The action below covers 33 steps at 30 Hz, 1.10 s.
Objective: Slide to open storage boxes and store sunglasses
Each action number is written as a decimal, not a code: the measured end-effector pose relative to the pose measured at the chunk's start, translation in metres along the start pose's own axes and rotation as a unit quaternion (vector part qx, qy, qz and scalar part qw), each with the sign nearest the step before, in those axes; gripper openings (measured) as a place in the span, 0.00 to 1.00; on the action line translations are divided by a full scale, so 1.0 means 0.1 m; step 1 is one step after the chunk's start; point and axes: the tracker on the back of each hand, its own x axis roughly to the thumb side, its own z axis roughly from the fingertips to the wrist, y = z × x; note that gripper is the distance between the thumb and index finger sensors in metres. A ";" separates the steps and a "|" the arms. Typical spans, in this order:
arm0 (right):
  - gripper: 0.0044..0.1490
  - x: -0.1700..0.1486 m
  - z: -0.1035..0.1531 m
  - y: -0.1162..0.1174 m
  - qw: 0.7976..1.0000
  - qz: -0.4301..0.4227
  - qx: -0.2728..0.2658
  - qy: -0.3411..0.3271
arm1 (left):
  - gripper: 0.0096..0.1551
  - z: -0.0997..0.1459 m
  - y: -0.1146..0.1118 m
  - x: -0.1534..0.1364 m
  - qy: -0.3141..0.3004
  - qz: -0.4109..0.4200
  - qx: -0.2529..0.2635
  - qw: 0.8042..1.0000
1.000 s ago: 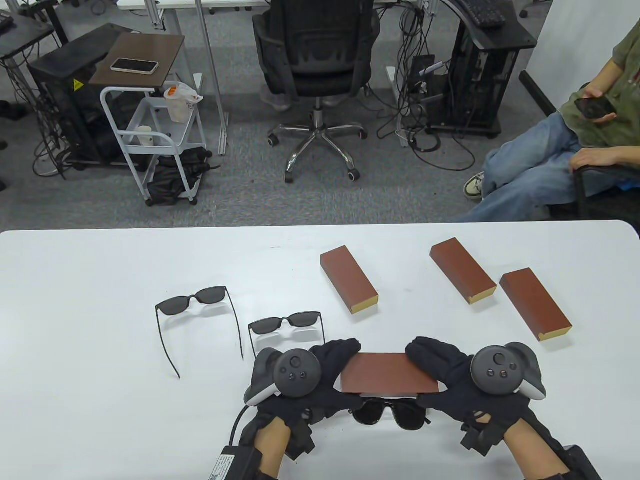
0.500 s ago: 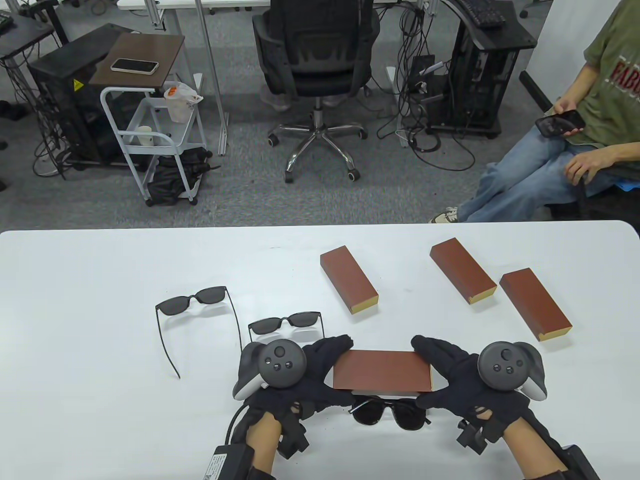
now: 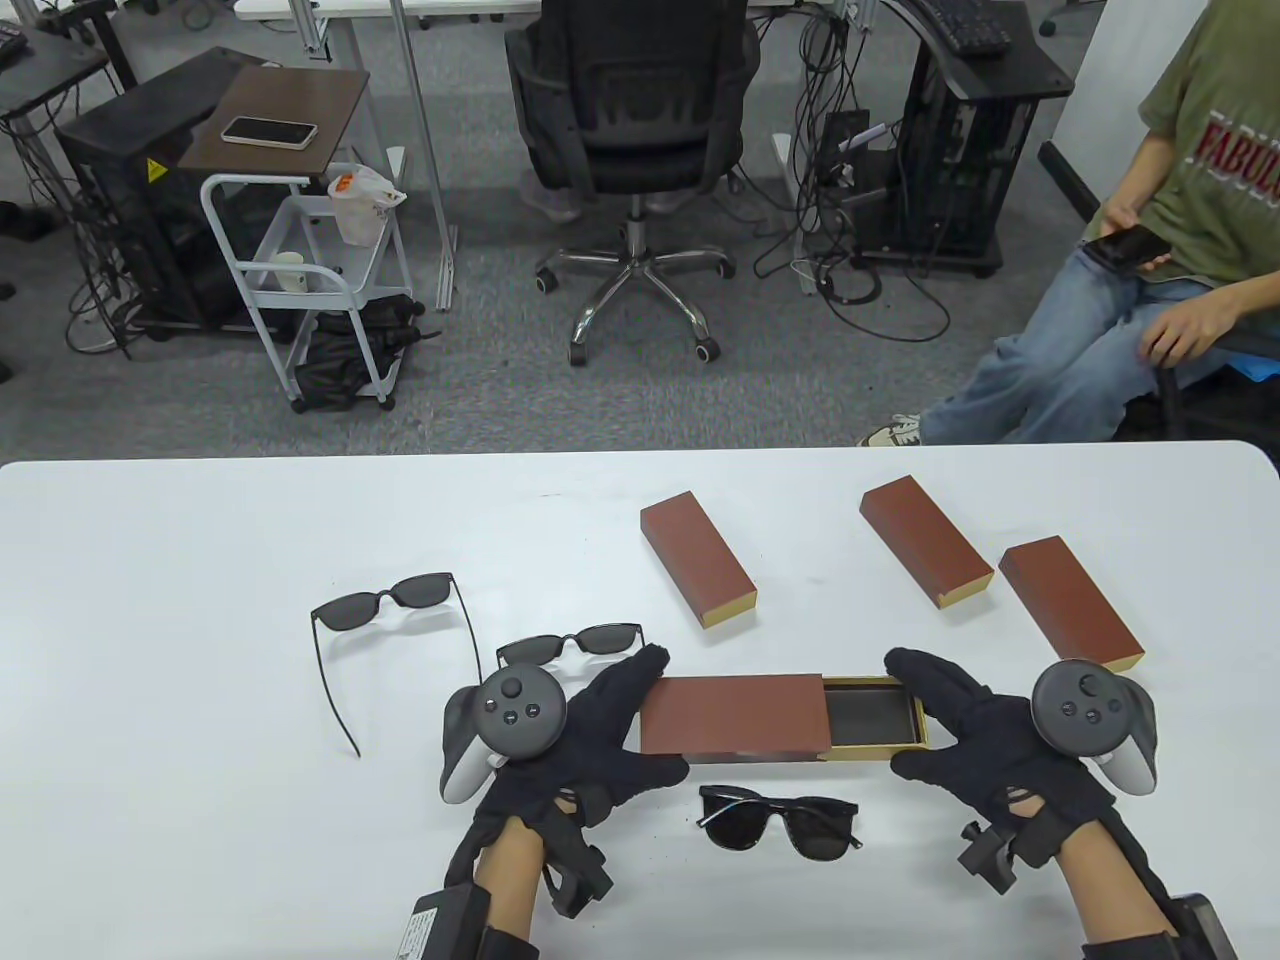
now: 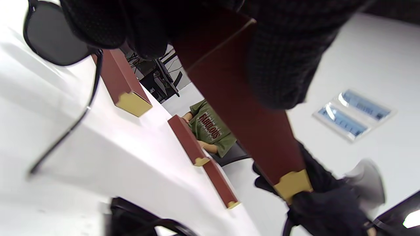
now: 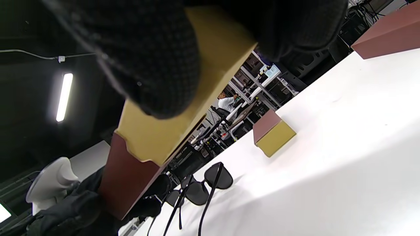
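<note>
Landmark: the storage box (image 3: pixel 735 716) held between the two hands near the table's (image 3: pixel 150 560) front edge. To its left lie two pairs of sunglasses, one with arms unfolded (image 3: pixel 395 610) farther left, one (image 3: pixel 570 645) just behind the left hand. The left hand (image 3: pixel 590 730) grips the left end of the box's red-brown sleeve, fingers behind it and thumb in front. A second ago the box was closed, both hands pressed on its ends; since then the sleeve has moved left and the gold inner tray (image 3: pixel 875 720) has come out to the right, baring its dark lining over roughly a third of the box's length. In judgement, the opening is under way but too short to admit a pair lying flat; further sliding is needed before storing. Just in front of the box lies a folded pair of sunglasses (image 3: pixel 780 822), apart from both hands, probably the one meant for this tray. The right hand (image 3: pixel 975 740) holds the tray's right end, fingers behind and thumb in front. Behind and to the right of the box rest three closed boxes (image 3: pixel 697 558), (image 3: pixel 927 540), (image 3: pixel 1070 607). Far right, beyond the table, a seated person's green shirt (image 3: pixel 1215 160) carries red lettering reading "FABULOUS" in the left wrist view. The boxes show no legible writing.
</note>
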 end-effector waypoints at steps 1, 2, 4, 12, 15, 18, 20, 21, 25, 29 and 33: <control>0.53 0.00 0.00 0.00 1.000 -0.011 -0.004 -0.003 | 0.58 0.01 -0.01 -0.02 0.008 0.028 0.015 0.999; 0.53 -0.01 0.00 0.00 1.000 -0.016 -0.005 -0.002 | 0.56 0.02 -0.03 -0.05 0.029 0.070 0.040 0.996; 0.53 0.00 0.00 -0.01 1.000 -0.022 -0.012 -0.005 | 0.57 0.03 -0.06 -0.09 0.071 0.142 0.062 0.985; 0.53 0.04 -0.02 0.08 0.999 -0.036 -0.017 -0.015 | 0.53 0.02 -0.21 -0.27 0.110 0.379 -0.041 0.918; 0.54 0.04 -0.03 0.12 0.999 -0.031 -0.016 -0.017 | 0.47 0.02 -0.19 -0.28 0.102 0.386 -0.032 0.916; 0.61 0.03 -0.04 0.16 0.999 -0.026 -0.027 -0.010 | 0.45 0.03 -0.14 -0.26 0.094 0.351 0.011 0.932; 0.64 -0.02 -0.03 0.21 0.999 0.010 -0.025 0.029 | 0.45 0.06 -0.10 -0.26 0.103 0.342 0.051 0.933; 0.63 -0.04 -0.02 0.25 0.998 0.039 -0.019 0.054 | 0.44 0.08 -0.07 -0.27 0.101 0.342 0.067 0.932; 0.49 -0.08 -0.03 0.51 0.982 0.156 0.048 0.092 | 0.43 0.15 0.00 -0.33 0.106 0.356 0.119 0.921; 0.36 0.08 -0.11 0.87 0.967 0.239 0.082 0.024 | 0.43 0.21 0.05 -0.38 0.122 0.359 0.174 0.909; 0.31 0.29 -0.15 1.17 0.943 0.323 0.074 -0.043 | 0.43 0.25 0.08 -0.41 0.134 0.354 0.203 0.903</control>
